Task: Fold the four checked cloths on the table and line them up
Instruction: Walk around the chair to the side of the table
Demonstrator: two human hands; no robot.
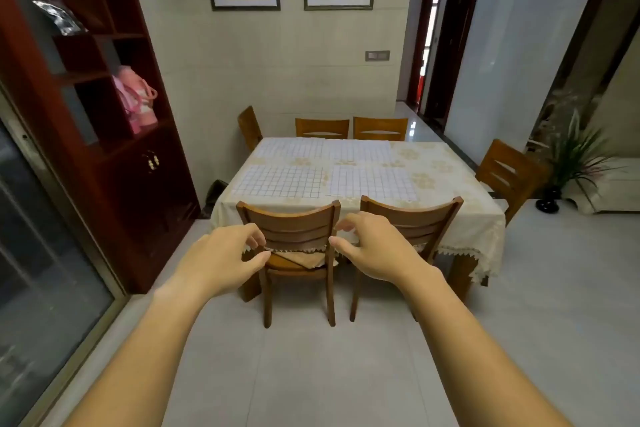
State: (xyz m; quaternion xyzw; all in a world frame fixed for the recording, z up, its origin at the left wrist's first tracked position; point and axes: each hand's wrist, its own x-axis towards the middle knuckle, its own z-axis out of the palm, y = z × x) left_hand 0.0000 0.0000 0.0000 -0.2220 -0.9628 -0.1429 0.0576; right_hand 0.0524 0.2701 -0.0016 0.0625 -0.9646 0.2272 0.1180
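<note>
On the desk [450,191]: four checked cloths lie flat, set two by two: near-left cloth [280,181], near-right cloth [372,180], far-left cloth [291,148] and far-right cloth [360,150].
Spacing: the far pair almost meet along one edge; the near pair lie a little apart.
Progress: nothing is done yet, as far as I can judge; no cloth shows a fold.
Left to do: all four folds, then the lining up.
State of left hand [221,260]: held out in the air, fingers loosely curled, thumb close to the fingertips, grasping nothing.
State of right hand [374,253]: also raised, fingers relaxed and half bent, empty.
Cloths against hands: every cloth lies well beyond both hands; the near-left cloth is ahead of the left hand, the near-right cloth ahead of the right hand.
Between them: left chair [294,222] and right chair [415,215], pushed in at the desk's near edge.
Likely next: step up to that edge and take a near cloth by its corners.
</note>
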